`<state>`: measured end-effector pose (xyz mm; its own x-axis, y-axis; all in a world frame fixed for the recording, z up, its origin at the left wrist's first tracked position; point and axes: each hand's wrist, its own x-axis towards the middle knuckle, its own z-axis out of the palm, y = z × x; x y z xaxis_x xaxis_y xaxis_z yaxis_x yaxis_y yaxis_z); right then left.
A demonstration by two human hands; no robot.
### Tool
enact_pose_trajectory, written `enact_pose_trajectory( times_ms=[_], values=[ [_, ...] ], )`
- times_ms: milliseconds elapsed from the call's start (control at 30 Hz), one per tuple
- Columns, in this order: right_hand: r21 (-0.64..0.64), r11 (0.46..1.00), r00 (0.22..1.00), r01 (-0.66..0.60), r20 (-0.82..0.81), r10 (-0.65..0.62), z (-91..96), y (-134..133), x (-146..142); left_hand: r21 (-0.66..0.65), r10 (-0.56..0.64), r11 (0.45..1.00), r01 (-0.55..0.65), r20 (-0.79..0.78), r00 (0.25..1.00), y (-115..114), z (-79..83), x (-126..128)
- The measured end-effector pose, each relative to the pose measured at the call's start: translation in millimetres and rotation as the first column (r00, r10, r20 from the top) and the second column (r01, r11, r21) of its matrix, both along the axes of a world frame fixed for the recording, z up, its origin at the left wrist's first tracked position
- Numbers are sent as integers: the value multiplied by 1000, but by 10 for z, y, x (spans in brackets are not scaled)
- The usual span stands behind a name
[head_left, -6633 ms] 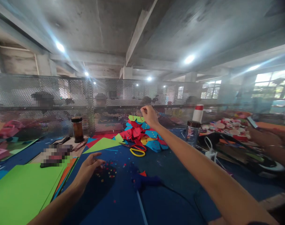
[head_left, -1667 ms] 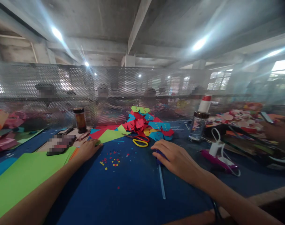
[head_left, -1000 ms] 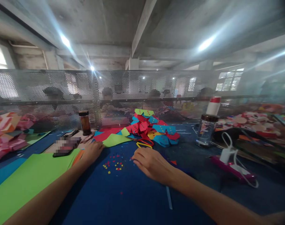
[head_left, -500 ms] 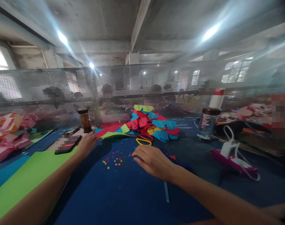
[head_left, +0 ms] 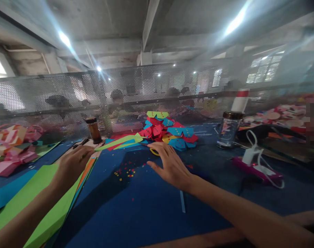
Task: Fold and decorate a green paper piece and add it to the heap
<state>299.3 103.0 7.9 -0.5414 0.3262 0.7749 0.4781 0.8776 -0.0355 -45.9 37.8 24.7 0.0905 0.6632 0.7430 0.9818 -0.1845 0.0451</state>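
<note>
My right hand [head_left: 169, 164] hovers open, fingers spread, over the blue table top [head_left: 136, 210]. Its fingertips are just short of the yellow scissors handle [head_left: 153, 152], in front of a pile of red, blue and green paper cut-outs [head_left: 169, 131]. My left hand [head_left: 73, 161] lies fingers down on the far end of a stack of green and orange paper sheets [head_left: 43, 210]. It covers the spot where a dark phone lay. Small coloured paper squares [head_left: 125, 171] are scattered between my hands. A thin pale-blue stick [head_left: 182, 206] lies under my right wrist.
A brown bottle [head_left: 93, 130] stands behind my left hand. At right are a clear jar [head_left: 228, 129], a white-and-red tube [head_left: 240, 100] and a purple device with a white cable [head_left: 257, 170]. Pink folded papers [head_left: 9, 148] lie far left. A perforated metal screen [head_left: 146, 89], with people behind it, closes off the back.
My right hand has lifted off the table and spread its fingers, moving toward the scissors. My left hand has slid left from the table edge onto the paper stack, over the phone.
</note>
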Motion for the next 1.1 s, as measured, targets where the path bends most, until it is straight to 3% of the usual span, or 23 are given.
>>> enact_pose_trajectory(
  times_ms=[167,433,600,900,1100],
  values=[
    [94,995,997,28,-73,-21,43,-83,4,71,-80,994,79,14,997,-290,-164,248],
    [151,986,989,-71,136,50,54,-118,11,53,-55,997,55,-11,998,-451,-400,285],
    [107,988,976,-113,196,91,13,-127,-18,71,-114,991,116,-34,993,-504,-432,333],
    [86,983,943,-163,307,129,-86,-128,-48,-27,-154,988,153,-20,988,-510,-552,343],
    [23,982,911,-189,378,166,-164,-121,-75,-79,-236,970,228,-110,965,-554,-591,531]
  ],
)
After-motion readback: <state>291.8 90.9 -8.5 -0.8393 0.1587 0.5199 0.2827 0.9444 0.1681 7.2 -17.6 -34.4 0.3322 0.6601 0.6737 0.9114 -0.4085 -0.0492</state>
